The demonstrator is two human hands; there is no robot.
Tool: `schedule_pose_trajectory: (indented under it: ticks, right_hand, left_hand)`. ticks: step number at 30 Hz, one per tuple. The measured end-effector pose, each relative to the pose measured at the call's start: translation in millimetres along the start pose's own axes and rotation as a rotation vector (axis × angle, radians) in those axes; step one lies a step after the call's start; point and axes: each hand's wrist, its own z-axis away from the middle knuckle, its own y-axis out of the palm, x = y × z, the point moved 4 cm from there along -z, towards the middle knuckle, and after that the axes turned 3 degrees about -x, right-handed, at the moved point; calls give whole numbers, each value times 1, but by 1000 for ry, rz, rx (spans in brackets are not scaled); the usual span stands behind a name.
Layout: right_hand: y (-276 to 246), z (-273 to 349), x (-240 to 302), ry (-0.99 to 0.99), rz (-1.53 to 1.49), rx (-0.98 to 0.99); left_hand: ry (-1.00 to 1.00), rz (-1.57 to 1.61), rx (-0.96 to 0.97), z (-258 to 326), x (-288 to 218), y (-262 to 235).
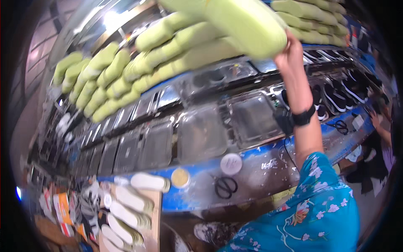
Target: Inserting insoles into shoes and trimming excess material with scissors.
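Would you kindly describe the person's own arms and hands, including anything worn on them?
Only the right arm shows; the left hand is out of view. The right hand is gloveless. A black strap circles the wrist, bearing a dark, boxy unit, with a thin dark cable below it. The sleeve is short, bright teal-blue, with a pale floral print.

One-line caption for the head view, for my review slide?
The right hand holds a green bundle by one end, near stacked bundles and trays.
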Motion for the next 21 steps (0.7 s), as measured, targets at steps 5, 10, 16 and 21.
schedule_pose_trajectory:
  ticks: [5, 10, 16, 21]
  right_hand:
    - [82, 243, -140, 617, -248, 287]
    - [130, 490, -193, 1060, 125, 593]
    - [97, 662, -156, 1098, 469, 1199]
    - [77, 693, -155, 910, 639, 1813]
  left_hand:
    - [159, 529, -263, 32, -41, -63]
    - [421, 1635, -332, 122, -118, -136]
    - [46, 1881, -673, 155, 21, -86]
    - [-153, 1214, -759, 157, 68, -44]
